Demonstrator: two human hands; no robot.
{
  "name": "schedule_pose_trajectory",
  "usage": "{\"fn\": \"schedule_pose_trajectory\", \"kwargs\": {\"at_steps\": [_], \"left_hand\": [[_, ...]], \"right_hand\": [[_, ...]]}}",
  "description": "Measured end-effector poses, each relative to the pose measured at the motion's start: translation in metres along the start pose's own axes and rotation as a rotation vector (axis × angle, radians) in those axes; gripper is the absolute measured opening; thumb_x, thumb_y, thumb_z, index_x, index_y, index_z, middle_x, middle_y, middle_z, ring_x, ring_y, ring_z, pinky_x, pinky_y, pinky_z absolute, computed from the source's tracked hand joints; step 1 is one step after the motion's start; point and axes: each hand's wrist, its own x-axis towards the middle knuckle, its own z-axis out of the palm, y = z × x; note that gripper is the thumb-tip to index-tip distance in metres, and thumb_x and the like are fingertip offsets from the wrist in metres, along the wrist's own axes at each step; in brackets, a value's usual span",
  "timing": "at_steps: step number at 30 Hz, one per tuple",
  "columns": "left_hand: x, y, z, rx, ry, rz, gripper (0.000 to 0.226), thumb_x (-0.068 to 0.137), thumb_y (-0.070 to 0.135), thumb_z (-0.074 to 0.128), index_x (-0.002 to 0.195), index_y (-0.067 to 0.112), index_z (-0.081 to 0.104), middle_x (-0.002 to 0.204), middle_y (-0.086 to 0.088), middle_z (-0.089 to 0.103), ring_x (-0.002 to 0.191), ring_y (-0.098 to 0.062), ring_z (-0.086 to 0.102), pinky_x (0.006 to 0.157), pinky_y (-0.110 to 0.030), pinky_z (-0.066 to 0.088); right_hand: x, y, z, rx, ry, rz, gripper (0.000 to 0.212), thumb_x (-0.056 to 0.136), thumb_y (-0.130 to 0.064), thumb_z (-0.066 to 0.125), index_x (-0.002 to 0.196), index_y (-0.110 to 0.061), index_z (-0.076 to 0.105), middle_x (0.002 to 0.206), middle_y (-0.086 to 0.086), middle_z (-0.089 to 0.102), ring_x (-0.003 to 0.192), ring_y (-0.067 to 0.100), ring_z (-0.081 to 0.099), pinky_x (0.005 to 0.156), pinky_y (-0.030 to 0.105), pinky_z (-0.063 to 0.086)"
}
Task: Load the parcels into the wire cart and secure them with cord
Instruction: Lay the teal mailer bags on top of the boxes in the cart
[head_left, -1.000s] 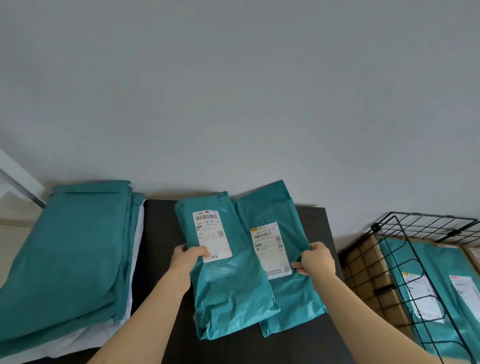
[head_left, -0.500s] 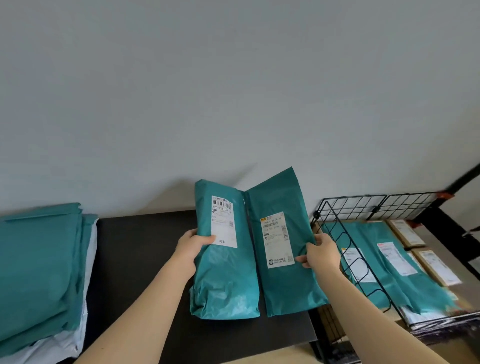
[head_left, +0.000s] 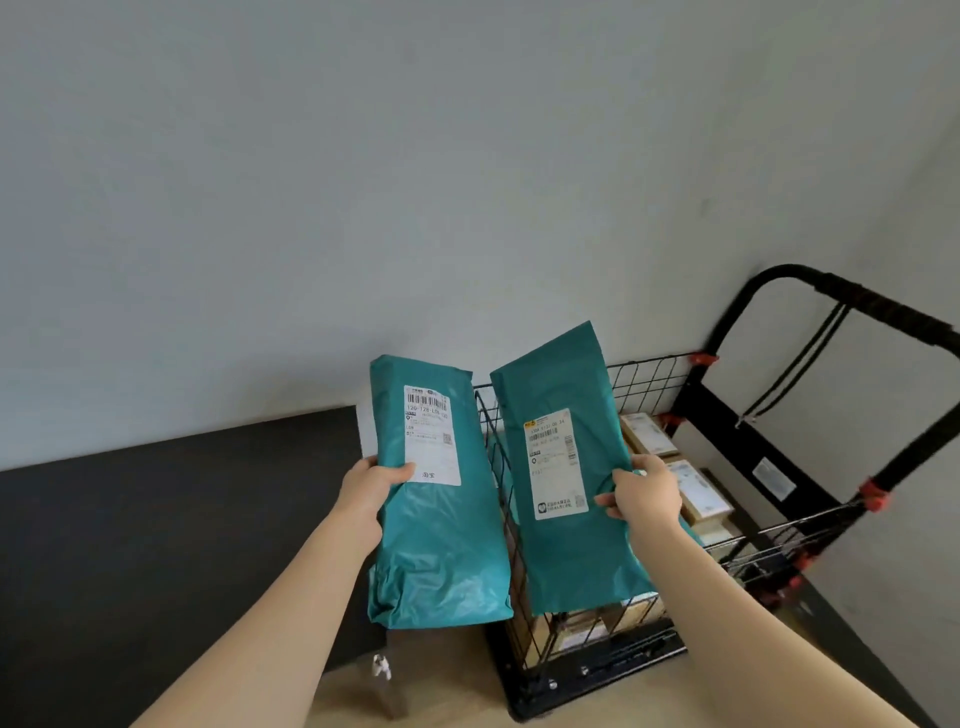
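Parcels in mid-frame seem light, soft and slick, so your left hand and right hand, each gripping one mid-edge, should squeeze firmly.

Left parcel and right parcel are showing glossy, creased plastic film; paper label is looking matt; wire cart is showing black metal; tabletop is looking matt.

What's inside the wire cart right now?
Wire cart holds labelled cardboard boxes, seen along its right side and low through the mesh. The teal parcel in the right hand covers the cart's middle; contents there are hidden.
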Motion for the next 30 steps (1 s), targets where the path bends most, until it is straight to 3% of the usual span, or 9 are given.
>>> {"fn": "schedule_pose_trajectory", "kwargs": {"at_steps": [6, 11, 15, 19, 26, 30], "left_hand": [[0.006, -0.007, 0.079, 0.062, -0.001, 0.021, 0.049, 0.083, 0.000, 0.065, 0.129, 0.004, 0.049, 0.113, -0.018, 0.064, 0.098, -0.035, 0.063, 0.075, -0.040, 0.053], [0.038, 0.000, 0.132, 0.130, -0.009, 0.019, 0.048, 0.083, -0.002, 0.063, 0.129, 0.002, 0.049, 0.113, -0.019, 0.064, 0.098, -0.035, 0.063, 0.086, -0.046, 0.052], [0.080, 0.001, 0.180, 0.142, -0.060, -0.037, 0.042, 0.083, -0.003, 0.063, 0.124, 0.001, 0.053, 0.110, -0.020, 0.065, 0.094, -0.035, 0.064, 0.076, -0.040, 0.053], [0.113, -0.009, 0.226, 0.135, -0.086, -0.130, 0.043, 0.082, -0.004, 0.065, 0.123, 0.001, 0.053, 0.109, -0.020, 0.065, 0.093, -0.035, 0.065, 0.070, -0.038, 0.053], [0.154, -0.031, 0.280, 0.175, -0.063, -0.219, 0.042, 0.082, -0.002, 0.064, 0.123, 0.000, 0.053, 0.109, -0.021, 0.065, 0.094, -0.036, 0.064, 0.080, -0.043, 0.052], [0.175, -0.042, 0.307, 0.140, 0.005, -0.228, 0.044, 0.083, -0.002, 0.064, 0.125, 0.001, 0.051, 0.112, -0.021, 0.064, 0.097, -0.036, 0.063, 0.084, -0.045, 0.051]], "right_hand": [[0.058, 0.001, -0.048, 0.060, 0.010, 0.029, 0.030, 0.094, -0.004, 0.039, 0.119, -0.012, 0.053, 0.078, 0.006, 0.064, 0.050, 0.016, 0.059, 0.056, 0.029, 0.052], [0.102, -0.005, -0.064, 0.071, 0.029, 0.051, 0.025, 0.096, -0.005, 0.039, 0.115, -0.014, 0.053, 0.096, 0.013, 0.066, 0.049, 0.015, 0.057, 0.057, 0.027, 0.052], [0.148, -0.009, -0.079, 0.072, 0.069, 0.079, 0.028, 0.096, -0.004, 0.041, 0.120, -0.012, 0.054, 0.084, 0.007, 0.064, 0.048, 0.015, 0.058, 0.053, 0.025, 0.052], [0.196, -0.013, -0.098, 0.012, 0.129, 0.117, 0.029, 0.095, -0.005, 0.042, 0.120, -0.012, 0.057, 0.072, 0.006, 0.065, 0.052, 0.017, 0.060, 0.059, 0.031, 0.055], [0.271, 0.001, -0.108, -0.065, 0.139, 0.215, 0.030, 0.094, -0.004, 0.040, 0.118, -0.012, 0.057, 0.067, 0.007, 0.065, 0.053, 0.017, 0.060, 0.068, 0.036, 0.057], [0.319, 0.011, -0.104, -0.102, 0.044, 0.241, 0.033, 0.095, -0.004, 0.041, 0.123, -0.012, 0.055, 0.075, 0.008, 0.066, 0.051, 0.015, 0.060, 0.059, 0.030, 0.055]]}}
